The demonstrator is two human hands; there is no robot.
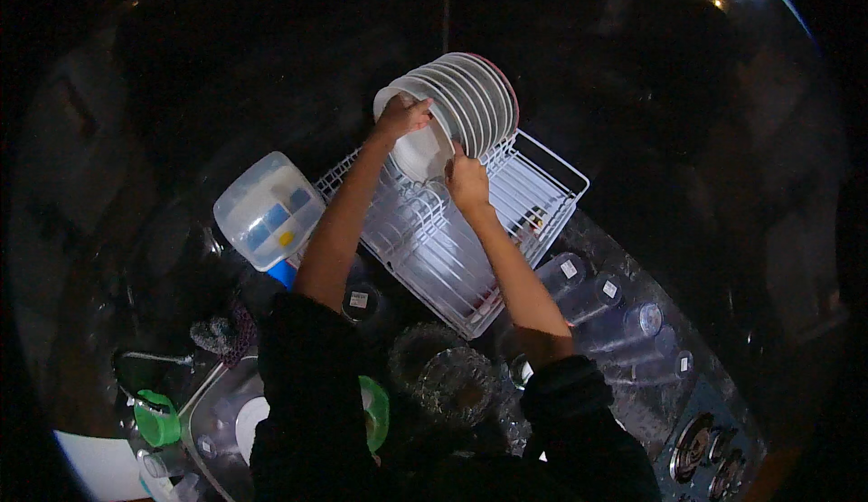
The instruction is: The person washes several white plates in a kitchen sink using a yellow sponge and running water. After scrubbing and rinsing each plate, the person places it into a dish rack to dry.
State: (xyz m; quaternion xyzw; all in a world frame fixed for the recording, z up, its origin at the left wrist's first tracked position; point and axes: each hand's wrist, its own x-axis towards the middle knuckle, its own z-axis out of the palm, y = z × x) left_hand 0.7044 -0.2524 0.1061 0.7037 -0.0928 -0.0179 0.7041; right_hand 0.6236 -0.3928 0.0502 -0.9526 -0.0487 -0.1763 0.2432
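Note:
Both my hands are on the front white plate [422, 153] of a row at the back of a white wire dish rack [576, 178]. My left hand [405, 117] grips its upper left part, reaching across its face. On its lower right edge, the fingers of my right hand [468, 175] are closed. Behind it, several white-rimmed plates [485, 92] stand on edge, the rearmost with a red rim. Part of the held plate is hidden by my hands. Beneath my hands, clear containers or cups [400, 221] stand in the rack, partly hidden by my forearms.
Left of the rack stands a translucent plastic container [268, 210]. Several clear labelled containers [610, 305] lie to the right, near a gas stove [698, 444]. Glass dishes [458, 387] sit in front. At lower left are a metal sink [203, 390] and a green cup [156, 421].

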